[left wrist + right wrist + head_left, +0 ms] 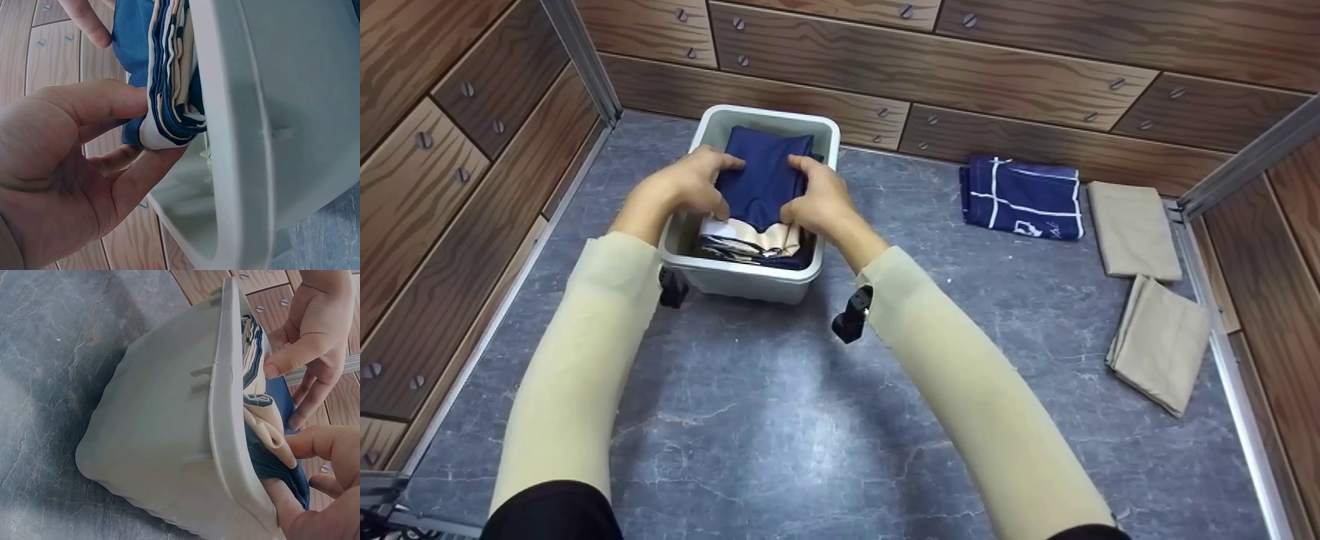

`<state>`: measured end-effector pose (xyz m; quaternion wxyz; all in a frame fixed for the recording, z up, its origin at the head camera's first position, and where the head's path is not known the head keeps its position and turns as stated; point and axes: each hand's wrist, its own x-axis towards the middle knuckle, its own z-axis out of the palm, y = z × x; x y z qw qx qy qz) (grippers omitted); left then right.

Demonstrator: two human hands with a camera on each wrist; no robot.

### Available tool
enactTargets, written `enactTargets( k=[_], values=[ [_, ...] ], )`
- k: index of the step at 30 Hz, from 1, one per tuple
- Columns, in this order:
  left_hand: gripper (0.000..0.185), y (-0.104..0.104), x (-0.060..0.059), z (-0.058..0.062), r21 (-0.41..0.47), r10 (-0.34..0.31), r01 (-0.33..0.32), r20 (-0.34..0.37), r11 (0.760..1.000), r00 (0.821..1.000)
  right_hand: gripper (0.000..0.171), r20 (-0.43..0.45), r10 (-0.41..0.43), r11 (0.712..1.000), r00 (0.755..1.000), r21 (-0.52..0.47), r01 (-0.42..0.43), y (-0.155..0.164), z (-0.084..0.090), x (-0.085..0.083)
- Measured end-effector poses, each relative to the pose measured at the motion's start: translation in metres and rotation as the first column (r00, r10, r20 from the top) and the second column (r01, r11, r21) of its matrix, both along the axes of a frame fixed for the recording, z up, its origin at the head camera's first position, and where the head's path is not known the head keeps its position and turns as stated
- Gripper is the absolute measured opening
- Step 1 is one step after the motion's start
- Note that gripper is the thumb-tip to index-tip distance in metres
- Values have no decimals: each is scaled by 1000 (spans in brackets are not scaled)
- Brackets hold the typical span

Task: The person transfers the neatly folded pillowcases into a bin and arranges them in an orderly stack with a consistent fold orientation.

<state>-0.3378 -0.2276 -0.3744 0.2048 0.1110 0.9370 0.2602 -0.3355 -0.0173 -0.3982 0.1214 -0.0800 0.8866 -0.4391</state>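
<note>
Both hands grasp a folded navy cloth (763, 184) on top of the stack in the pale bin (819, 135), upper centre of the frame: left hand (690, 187) on its left edge, right hand (819, 201) on its right, fingers curled round the fabric.
</note>
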Motion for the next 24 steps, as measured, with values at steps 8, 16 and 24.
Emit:
enactTargets(
  k=[8,16,24],
  values=[
    [88,0,0,1,-13,8,-8,2,1000,1000,91,-9,-5,1000,1000,12,5,0,1,0],
    [88,0,0,1,-9,15,-15,11,1000,1000,90,-20,-1,1000,1000,27,1,0,0,0],
    [87,0,-2,-4,-19,7,-7,1,1000,1000,90,-18,1,1000,1000,24,0,0,0,1]
  ],
)
